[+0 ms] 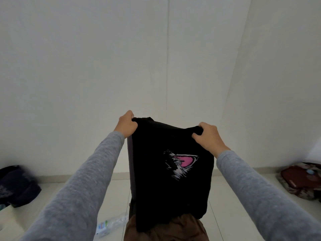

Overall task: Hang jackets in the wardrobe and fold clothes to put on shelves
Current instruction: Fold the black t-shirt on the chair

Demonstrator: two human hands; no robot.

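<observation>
The left hand (127,125) and right hand (207,138) each gripped a top corner of the black top (170,188), which hung in the centre and hid the floor behind it. Brown fabric (165,230) showed under its hem. A plastic bottle (111,224) lay near left, dark clothes (17,185) far left, and a reddish bundle (302,180) right.

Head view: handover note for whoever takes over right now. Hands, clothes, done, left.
Left hand: grip on the black top's upper left corner.
Right hand: grip on its upper right corner. The top hangs unfolded, print toward the camera.
Elsewhere: dark pile on the floor at left, reddish bundle at right, both by the wall.
Done: nothing visibly folded or hung.
Left: fold this top, then the rest. Wardrobe and shelves are out of view.
</observation>
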